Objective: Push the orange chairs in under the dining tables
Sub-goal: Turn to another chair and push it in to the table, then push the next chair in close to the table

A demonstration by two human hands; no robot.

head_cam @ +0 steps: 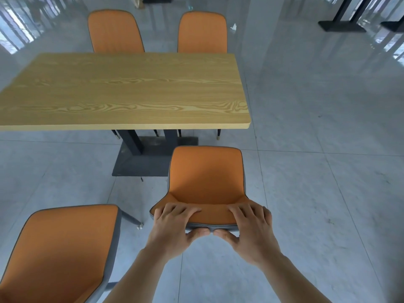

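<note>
An orange chair with grey edging (206,176) stands on the floor just short of the near edge of a wooden dining table (122,90), facing it. My left hand (175,226) and my right hand (251,228) both grip the top of its backrest, fingers over the front, thumbs behind. A second orange chair (63,250) stands pulled out at the lower left. Two more orange chairs (114,31) (202,32) sit at the table's far side, their seats hidden under the tabletop.
The table rests on a dark metal base plate (140,162) on a glossy grey tiled floor. Black bases of other tables (341,26) stand at the top right. Open floor lies to the right of the table.
</note>
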